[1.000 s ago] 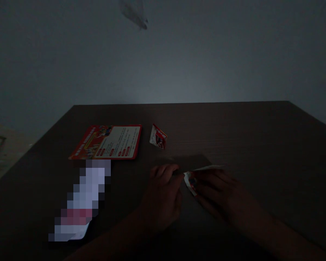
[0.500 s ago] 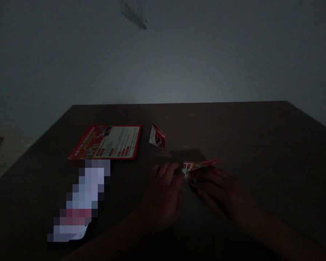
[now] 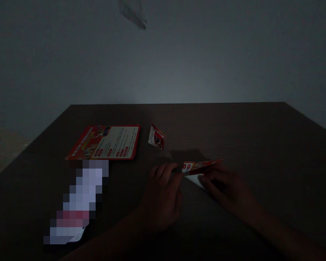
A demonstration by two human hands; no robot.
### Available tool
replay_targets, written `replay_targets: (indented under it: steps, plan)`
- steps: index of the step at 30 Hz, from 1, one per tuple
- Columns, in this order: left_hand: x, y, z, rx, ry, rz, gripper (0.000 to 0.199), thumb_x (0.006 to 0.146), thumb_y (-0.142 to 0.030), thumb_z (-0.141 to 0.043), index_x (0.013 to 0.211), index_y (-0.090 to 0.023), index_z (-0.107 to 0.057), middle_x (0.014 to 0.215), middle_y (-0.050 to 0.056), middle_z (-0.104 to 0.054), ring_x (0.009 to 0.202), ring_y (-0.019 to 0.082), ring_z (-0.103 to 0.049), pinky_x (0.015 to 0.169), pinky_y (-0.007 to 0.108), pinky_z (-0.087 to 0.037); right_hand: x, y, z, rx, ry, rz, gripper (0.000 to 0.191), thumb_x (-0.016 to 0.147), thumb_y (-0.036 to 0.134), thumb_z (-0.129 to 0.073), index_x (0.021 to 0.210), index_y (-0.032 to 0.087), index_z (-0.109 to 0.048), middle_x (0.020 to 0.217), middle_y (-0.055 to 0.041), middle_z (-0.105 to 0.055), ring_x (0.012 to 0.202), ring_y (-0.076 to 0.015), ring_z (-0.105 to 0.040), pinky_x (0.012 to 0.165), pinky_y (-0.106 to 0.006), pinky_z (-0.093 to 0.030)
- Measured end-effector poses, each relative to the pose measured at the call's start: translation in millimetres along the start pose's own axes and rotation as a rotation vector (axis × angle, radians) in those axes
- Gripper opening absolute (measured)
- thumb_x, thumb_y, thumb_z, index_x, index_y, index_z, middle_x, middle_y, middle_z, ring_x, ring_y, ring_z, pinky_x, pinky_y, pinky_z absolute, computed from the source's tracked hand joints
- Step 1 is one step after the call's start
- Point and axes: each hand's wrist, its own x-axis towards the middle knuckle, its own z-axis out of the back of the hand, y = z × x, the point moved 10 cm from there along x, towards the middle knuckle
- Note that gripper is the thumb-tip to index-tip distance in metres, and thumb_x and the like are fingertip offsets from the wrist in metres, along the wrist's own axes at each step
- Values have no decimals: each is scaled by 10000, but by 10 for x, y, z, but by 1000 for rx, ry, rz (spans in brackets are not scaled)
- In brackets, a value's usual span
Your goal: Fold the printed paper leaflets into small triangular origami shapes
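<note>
A partly folded sheet of printed paper (image 3: 199,165), red and orange with a white underside, lies between my two hands just right of the middle. My left hand (image 3: 164,195) pinches its left corner between thumb and curled fingers. On the other side my right hand (image 3: 229,185) grips the right part, its thumb against the white lower flap and its fingers behind the paper. Beyond my left hand rests a small folded paper piece (image 3: 157,137), red and white, apart from both hands. Dim light hides the fingertips in part.
A stack of red and white printed leaflets (image 3: 115,143) lies at the left of the dark wooden table (image 3: 233,127). In front of it is a bright, blurred-out device (image 3: 83,195), likely a phone. A pale wall (image 3: 195,54) rises behind the table.
My right hand has shifted its hold, its fingers now bent and its thumb on the paper, so more of the white flap shows. My left hand stays put.
</note>
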Motion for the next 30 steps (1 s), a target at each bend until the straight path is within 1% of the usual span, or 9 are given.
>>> replay_targets:
  steps: [4, 6, 8, 10, 12, 16, 21, 25, 30]
  plan:
    - [-44, -95, 91, -29, -80, -65, 406, 792, -87, -451, 1190, -148, -503, 1251, 135, -492, 1142, 287, -442, 948, 469, -349, 11, -94, -6, 50, 8, -71, 229, 890, 278, -501, 708, 203, -618, 853, -58, -641, 850, -197, -609, 742, -310, -485]
    - [-68, -178, 102, -44, -82, -129, 383, 811, -99, -441, 1187, -122, -504, 1213, 142, -519, 1101, 282, -470, 937, 462, -365, 9, -115, -5, 63, 8, -95, 238, 892, 282, -498, 701, 202, -615, 854, -49, -643, 835, -184, -612, 740, -292, -480]
    - [-83, -267, 54, -61, -31, -193, 371, 818, -117, -441, 1182, -101, -508, 1174, 144, -545, 1060, 274, -493, 930, 448, -385, 3, -128, -2, 64, 7, -113, 237, 892, 284, -500, 699, 203, -613, 844, -39, -642, 823, -176, -613, 753, -287, -473]
    - [-96, -342, -23, -61, 40, -237, 378, 823, -123, -433, 1193, -92, -503, 1175, 144, -553, 1063, 270, -499, 941, 435, -394, -5, -138, -6, 61, 14, -126, 235, 894, 287, -500, 706, 202, -614, 838, -36, -637, 809, -170, -611, 752, -285, -466]
    - [-111, -385, -81, -33, 75, -254, 388, 842, -121, -409, 1221, -92, -487, 1234, 145, -531, 1130, 268, -475, 983, 427, -374, -7, -144, -8, 57, 19, -130, 238, 895, 293, -496, 712, 199, -615, 829, -38, -632, 790, -168, -607, 730, -283, -462]
    - [-173, -428, -177, 55, 95, -284, 422, 887, -162, -390, 1302, -91, -421, 1385, 143, -420, 1282, 267, -360, 1073, 416, -291, 9, -148, 14, 34, 8, -135, 252, 894, 305, -490, 699, 192, -602, 793, -42, -627, 748, -167, -603, 691, -281, -456]
    - [-213, -382, -262, 134, 126, -253, 441, 918, -205, -367, 1346, -96, -368, 1451, 144, -339, 1341, 263, -281, 1090, 424, -276, 20, -185, 14, 17, 3, -167, 239, 888, 299, -494, 720, 188, -624, 815, -47, -638, 739, -163, -614, 689, -278, -465]
    - [-190, -373, -251, 147, 144, -219, 424, 929, -262, -370, 1324, -112, -401, 1445, 148, -347, 1337, 268, -289, 1082, 431, -285, 26, -207, 5, -5, -1, -159, 227, 875, 287, -512, 715, 190, -639, 861, -54, -659, 770, -169, -629, 698, -278, -474]
    - [-166, -354, -216, 169, 134, -185, 464, 928, -361, -380, 1324, -122, -404, 1437, 141, -365, 1320, 270, -317, 1072, 441, -286, 42, -205, 29, -4, -26, -180, 218, 859, 289, -536, 697, 197, -649, 852, -49, -670, 766, -174, -645, 710, -281, -490]
